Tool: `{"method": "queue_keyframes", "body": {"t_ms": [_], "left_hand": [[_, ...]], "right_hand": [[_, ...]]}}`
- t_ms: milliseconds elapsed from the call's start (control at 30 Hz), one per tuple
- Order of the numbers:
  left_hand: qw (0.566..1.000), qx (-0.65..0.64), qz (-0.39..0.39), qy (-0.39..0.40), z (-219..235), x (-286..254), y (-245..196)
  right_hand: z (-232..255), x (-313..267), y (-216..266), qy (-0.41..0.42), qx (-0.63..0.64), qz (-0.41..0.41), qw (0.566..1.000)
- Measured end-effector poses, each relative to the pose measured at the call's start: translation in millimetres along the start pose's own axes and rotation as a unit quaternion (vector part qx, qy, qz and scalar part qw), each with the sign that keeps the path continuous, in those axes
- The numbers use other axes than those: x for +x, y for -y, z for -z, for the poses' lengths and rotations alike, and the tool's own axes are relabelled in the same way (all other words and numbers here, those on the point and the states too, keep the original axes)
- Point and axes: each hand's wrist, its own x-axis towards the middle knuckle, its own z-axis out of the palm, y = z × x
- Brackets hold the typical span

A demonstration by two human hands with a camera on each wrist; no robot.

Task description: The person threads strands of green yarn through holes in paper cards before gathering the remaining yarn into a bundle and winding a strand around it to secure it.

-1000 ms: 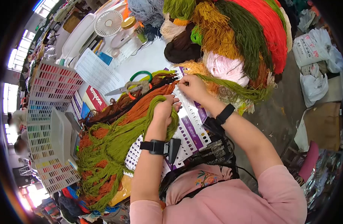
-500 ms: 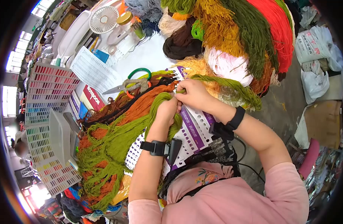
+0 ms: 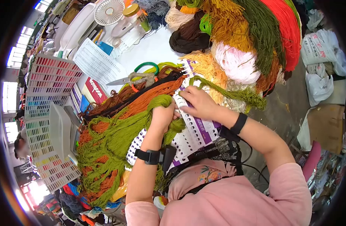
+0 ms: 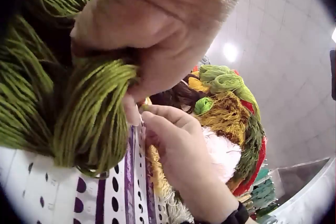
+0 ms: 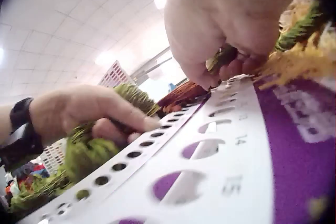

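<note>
My left hand [image 3: 164, 116] grips a thick olive-green yarn skein [image 3: 159, 102], its loops bulging out beside the fingers in the left wrist view. The rest of that green yarn spreads to the left over rust-orange yarn [image 3: 154, 94]. A white and purple card [image 3: 200, 130] with rows of numbered round holes lies under both hands. My right hand [image 3: 201, 102] is over the card's upper part, fingers curled. In the right wrist view a bit of green yarn [image 5: 223, 59] shows between those fingers. Left thumb and fingers rest at the edge of a holed strip [image 5: 134, 154].
Scissors [image 3: 137, 78] with green and orange handles lie on the yarn beyond my hands. A color chart [image 3: 52, 94], a red notebook [image 3: 95, 91], a small fan [image 3: 109, 12] and a lidded jar [image 3: 133, 11] stand left and back. Large yarn hanks [image 3: 233, 64] are heaped at right.
My right hand first came in to the left hand's fingers, then shifted slightly toward me over the card. The left hand keeps its hold on the green skein.
</note>
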Motion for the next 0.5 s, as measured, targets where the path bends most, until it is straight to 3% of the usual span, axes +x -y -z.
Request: {"method": "queue_keyframes", "body": {"t_ms": [100, 200, 300, 400, 433, 500], "left_hand": [[0.996, -0.073, -0.019, 0.038, 3.2, 8.5, 0.6], [0.996, -0.091, 0.01, 0.007, -2.3, 4.6, -4.0], [0.996, -0.087, -0.027, 0.01, -6.5, 5.8, -0.1], [0.997, -0.05, -0.054, -0.012, -10.3, 13.0, 4.4], [0.997, -0.042, -0.06, -0.008, -9.3, 11.8, 4.5], [0.993, -0.104, -0.06, 0.007, 7.6, 5.9, -4.1]], "right_hand": [[-3.1, 0.4, 14.6, -0.015, -0.108, -0.004, 0.994], [-4.4, -3.0, 10.8, -0.03, -0.068, 0.016, 0.997], [-2.0, 1.4, -2.0, -0.006, 0.068, 0.011, 0.998], [-2.7, 7.4, -1.2, -0.051, 0.066, -0.002, 0.997], [0.2, 8.0, 0.3, -0.026, 0.078, -0.036, 0.996], [5.2, 8.7, -1.0, -0.022, 0.078, -0.023, 0.996]]}}
